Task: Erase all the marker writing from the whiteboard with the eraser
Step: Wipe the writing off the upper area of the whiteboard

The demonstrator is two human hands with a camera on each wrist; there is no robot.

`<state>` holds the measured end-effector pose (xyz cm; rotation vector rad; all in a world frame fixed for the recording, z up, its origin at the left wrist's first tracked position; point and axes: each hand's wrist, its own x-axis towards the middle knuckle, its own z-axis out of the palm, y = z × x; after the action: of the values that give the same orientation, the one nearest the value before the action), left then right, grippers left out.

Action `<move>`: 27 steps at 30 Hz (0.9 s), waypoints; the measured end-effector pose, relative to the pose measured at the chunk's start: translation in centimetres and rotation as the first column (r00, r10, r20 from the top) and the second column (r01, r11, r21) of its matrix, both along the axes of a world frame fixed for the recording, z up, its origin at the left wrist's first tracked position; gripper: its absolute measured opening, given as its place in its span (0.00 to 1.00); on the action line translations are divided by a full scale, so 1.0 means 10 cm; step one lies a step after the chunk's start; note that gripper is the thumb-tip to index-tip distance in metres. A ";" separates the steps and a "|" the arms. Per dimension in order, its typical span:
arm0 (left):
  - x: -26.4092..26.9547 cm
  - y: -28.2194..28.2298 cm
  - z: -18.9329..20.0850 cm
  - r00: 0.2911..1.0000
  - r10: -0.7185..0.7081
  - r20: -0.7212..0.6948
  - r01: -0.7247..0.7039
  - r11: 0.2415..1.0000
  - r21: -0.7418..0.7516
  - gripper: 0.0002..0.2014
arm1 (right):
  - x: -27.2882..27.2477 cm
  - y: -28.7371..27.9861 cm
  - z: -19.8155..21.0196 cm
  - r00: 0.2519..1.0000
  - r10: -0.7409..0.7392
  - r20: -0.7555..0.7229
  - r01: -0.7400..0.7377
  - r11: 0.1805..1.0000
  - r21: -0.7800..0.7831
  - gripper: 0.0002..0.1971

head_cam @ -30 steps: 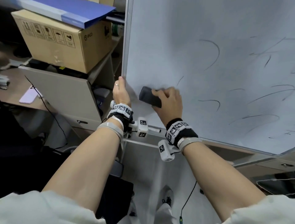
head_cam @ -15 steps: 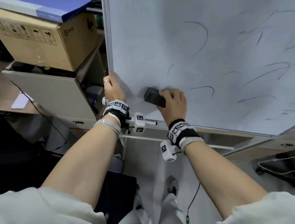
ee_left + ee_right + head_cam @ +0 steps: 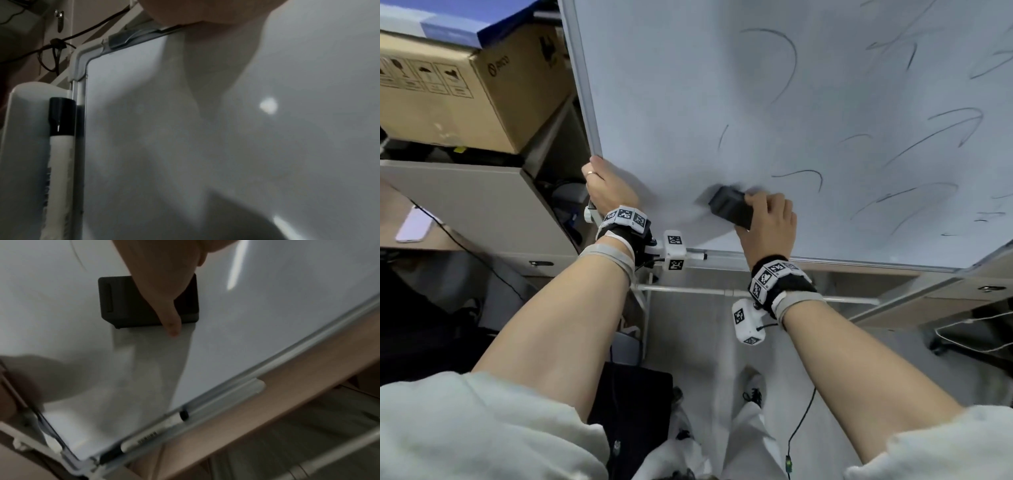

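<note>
A white whiteboard (image 3: 688, 89) stands upright in front of me, with several dark curved marker strokes (image 3: 787, 58) across its middle and right. My right hand (image 3: 767, 222) grips a black block eraser (image 3: 729, 207) and presses it flat on the board's lower left part; in the right wrist view the thumb lies across the eraser (image 3: 127, 305). My left hand (image 3: 607, 188) holds the board's left edge near the bottom corner, with its fingers wrapped behind the frame. In the left wrist view only a bit of that hand (image 3: 185, 11) shows at the top.
A marker with a black cap (image 3: 60, 129) lies in the tray along the board's bottom edge (image 3: 825, 262). A cardboard box (image 3: 458, 89) sits on a grey cabinet (image 3: 465, 205) to the left. Cables and my shoes are on the floor below.
The right hand has slid the eraser to the right along the lower board, closer to the strokes. The left hand has kept its hold on the board's edge.
</note>
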<state>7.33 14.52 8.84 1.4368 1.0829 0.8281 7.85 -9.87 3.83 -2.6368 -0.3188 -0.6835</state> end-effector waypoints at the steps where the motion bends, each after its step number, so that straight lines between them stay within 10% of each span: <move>1: 0.00 0.01 -0.02 1.000 0.000 -0.009 0.000 1.000 0.008 0.22 | -0.02 0.00 -0.08 1.000 0.011 -0.023 -0.012 1.000 -0.025 0.27; 7: -0.05 0.04 0.02 1.000 -0.002 -0.012 0.002 1.000 -0.019 0.20 | -0.09 0.09 -0.15 0.996 0.085 0.005 -0.085 0.996 -0.039 0.25; 21: 0.21 -0.05 1.02 0.990 0.095 0.100 -0.107 0.986 0.124 0.21 | 0.34 0.16 1.40 0.929 -0.023 0.370 -0.013 0.995 0.095 0.29; 27: 0.32 0.04 0.91 0.994 0.108 0.013 -0.109 0.983 0.151 0.26 | 0.22 0.17 0.98 0.915 0.294 0.276 -0.238 0.946 -0.220 0.36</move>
<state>10.52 14.95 17.96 1.5108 1.1220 1.0097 10.06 -8.21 13.62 -2.5759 -0.8534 -1.0088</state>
